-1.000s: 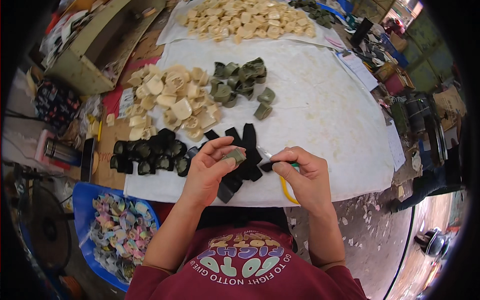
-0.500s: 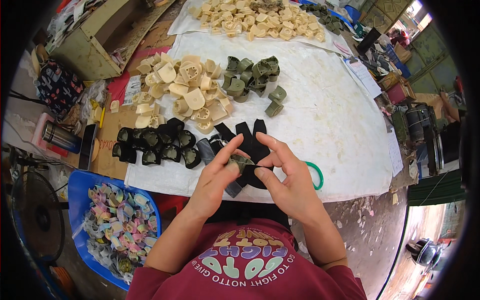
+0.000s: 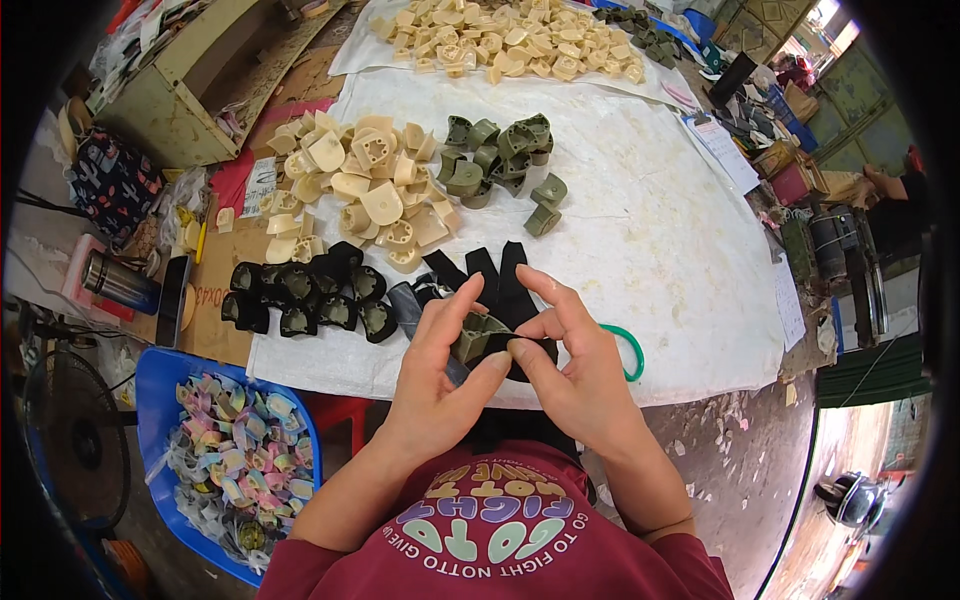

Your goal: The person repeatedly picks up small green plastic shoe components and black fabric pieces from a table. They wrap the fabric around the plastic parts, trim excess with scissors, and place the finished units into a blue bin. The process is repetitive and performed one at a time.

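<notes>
Near the table's front edge, my left hand (image 3: pixel 430 375) holds an olive-green plastic shoe heel (image 3: pixel 478 335), its hollow, ribbed side showing. A black fabric piece (image 3: pixel 497 343) lies against the heel. Thumb and index finger of my right hand (image 3: pixel 572 370) pinch the fabric's edge, with the left thumb close by. Just beyond my hands, several black fabric pieces (image 3: pixel 514 280) lie fanned out. Black-covered heels (image 3: pixel 300 285) sit in a cluster to the left. A dark grey bar-like object (image 3: pixel 405 305) lies partly hidden by my left hand.
Beige heels (image 3: pixel 380 190) and bare olive-green heels (image 3: pixel 500 150) are heaped farther back on the white cloth (image 3: pixel 650 230). A green ring (image 3: pixel 634 352) lies right of my right hand. At the lower left stands a blue bin (image 3: pixel 160 440) of pastel pieces.
The heel has turned in my left hand, showing more of its hollow side. My left thumb has moved right toward the right fingertips, and black fabric now shows along the heel's lower edge.
</notes>
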`<state>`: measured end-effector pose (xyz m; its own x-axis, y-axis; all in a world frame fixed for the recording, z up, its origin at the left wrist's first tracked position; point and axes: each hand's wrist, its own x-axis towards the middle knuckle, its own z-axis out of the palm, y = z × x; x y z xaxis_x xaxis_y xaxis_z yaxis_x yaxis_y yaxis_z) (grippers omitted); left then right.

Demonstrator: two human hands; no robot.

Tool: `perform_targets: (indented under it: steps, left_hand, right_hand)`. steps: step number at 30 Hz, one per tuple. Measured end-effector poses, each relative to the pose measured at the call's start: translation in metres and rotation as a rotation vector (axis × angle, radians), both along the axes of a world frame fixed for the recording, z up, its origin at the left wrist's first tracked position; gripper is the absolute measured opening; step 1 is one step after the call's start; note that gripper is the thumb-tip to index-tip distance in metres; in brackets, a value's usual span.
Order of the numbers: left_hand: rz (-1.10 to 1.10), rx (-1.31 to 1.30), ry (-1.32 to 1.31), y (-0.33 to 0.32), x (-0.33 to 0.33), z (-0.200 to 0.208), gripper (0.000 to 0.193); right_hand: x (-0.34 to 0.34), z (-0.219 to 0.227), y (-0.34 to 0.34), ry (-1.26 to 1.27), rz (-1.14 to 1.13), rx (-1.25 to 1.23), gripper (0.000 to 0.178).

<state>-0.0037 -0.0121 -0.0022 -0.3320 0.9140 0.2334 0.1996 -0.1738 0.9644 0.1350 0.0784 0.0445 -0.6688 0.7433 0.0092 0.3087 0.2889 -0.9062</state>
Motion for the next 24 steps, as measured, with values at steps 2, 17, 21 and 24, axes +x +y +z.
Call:
perform_targets:
  steps: [2,17,21,24]
  left_hand:
    - [0.003,-0.005,0.015,0.002,-0.002,-0.006,0.067]
    - [-0.013,0.257,-0.153,0.006,0.018,-0.013,0.073]
    - [0.019,0.283,-0.108,0.005,0.021,-0.012,0.075]
    - [0.021,0.289,-0.093,0.004,0.025,-0.012,0.074]
  right_hand:
    - [-0.001,-0.002,-0.002,-0.006,-0.01,0.059,0.058]
    - [0.019,-0.06,-0.028,0.844,0.018,-0.875,0.058]
    - [0.019,-0.067,-0.019,0.906,-0.052,-0.858,0.038]
    - [0.023,-0.07,-0.01,0.934,-0.078,-0.888,0.022]
